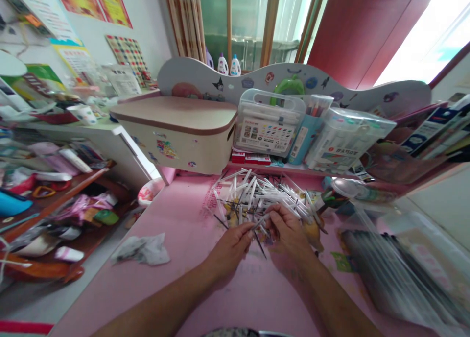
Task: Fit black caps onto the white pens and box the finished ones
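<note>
In the head view my left hand [232, 245] and my right hand [287, 231] meet over the pink desk. A thin pale tube [261, 222] spans the gap between them, its ends pinched in the fingertips of both hands. Below the left fingertips a thin dark stick [260, 246] points down towards me; whether the left hand grips it too I cannot tell. Just beyond the hands lies a loose pile of white tubes [253, 190] mixed with thin black sticks. One black stick [221, 221] lies at the pile's left edge.
On the pink desk [183, 204] a crumpled grey-white cloth [143, 249] lies at left. A clear plastic box [400, 268] holding many dark rods stands at right. Behind the pile are a lidded bin [179, 136], a clear marker case [269, 126] and another marker box [347, 141].
</note>
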Action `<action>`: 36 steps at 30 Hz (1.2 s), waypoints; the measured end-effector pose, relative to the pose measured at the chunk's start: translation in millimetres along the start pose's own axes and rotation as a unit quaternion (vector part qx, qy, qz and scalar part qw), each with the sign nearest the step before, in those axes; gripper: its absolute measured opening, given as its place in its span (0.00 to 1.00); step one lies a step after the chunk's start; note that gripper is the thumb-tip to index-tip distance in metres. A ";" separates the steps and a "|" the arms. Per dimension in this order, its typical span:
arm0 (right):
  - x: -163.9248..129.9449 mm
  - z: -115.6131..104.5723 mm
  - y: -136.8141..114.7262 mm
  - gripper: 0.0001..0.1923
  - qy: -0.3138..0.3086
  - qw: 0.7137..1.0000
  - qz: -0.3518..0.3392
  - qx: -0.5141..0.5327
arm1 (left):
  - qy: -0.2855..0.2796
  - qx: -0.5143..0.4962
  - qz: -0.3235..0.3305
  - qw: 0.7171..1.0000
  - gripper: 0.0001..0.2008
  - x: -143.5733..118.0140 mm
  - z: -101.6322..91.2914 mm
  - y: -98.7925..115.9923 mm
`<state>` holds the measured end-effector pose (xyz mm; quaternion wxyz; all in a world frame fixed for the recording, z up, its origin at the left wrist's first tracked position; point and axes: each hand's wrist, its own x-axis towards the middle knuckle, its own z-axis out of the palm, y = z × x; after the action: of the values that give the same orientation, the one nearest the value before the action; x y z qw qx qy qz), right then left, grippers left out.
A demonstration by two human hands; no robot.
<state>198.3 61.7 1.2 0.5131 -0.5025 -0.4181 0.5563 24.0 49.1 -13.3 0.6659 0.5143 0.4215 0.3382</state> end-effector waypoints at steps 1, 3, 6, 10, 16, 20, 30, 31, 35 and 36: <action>-0.3 -0.4 0.6 0.14 -0.006 1.000 -0.001 -0.009 | 0.002 0.022 0.002 1.000 0.15 -0.8 0.2 1.3; -0.5 -1.6 1.2 0.12 -0.018 0.999 -0.012 -0.035 | 0.002 0.057 0.006 0.998 0.16 -2.5 0.7 4.3; -0.6 -3.1 0.7 0.10 -0.027 0.997 -0.026 -0.061 | -0.003 0.080 0.013 0.997 0.17 -4.4 0.8 8.5; -2.0 -2.5 -0.2 0.11 -0.010 0.999 -0.020 -0.044 | 0.000 0.092 0.023 0.995 0.18 -5.7 0.4 12.1; -3.6 -0.4 4.4 0.11 -0.020 0.999 -0.013 -0.021 | -0.006 0.148 0.036 0.988 0.17 -8.3 0.0 20.0; -3.5 -0.7 7.2 0.10 -0.037 0.996 -0.034 -0.068 | 0.002 0.178 0.073 0.981 0.16 -7.9 -0.4 23.0; -4.9 0.9 6.7 0.10 -0.049 0.993 -0.034 -0.100 | 0.013 0.215 0.117 0.970 0.15 -9.6 4.5 23.3; -5.1 1.5 6.4 0.10 -0.048 0.993 -0.034 -0.101 | 0.012 0.223 0.115 0.968 0.16 -9.6 4.4 22.9; -5.2 3.1 5.6 0.11 -0.044 0.994 -0.025 -0.099 | 0.019 0.246 0.118 0.962 0.16 -9.1 4.7 20.5; -5.1 3.1 5.6 0.11 -0.045 0.994 -0.023 -0.098 | 0.023 0.244 0.120 0.962 0.15 -9.1 5.0 20.0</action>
<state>194.2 56.1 -3.2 0.4549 -0.5150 -0.5049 0.5225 24.4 43.9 8.7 0.4647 0.7003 0.4414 0.3143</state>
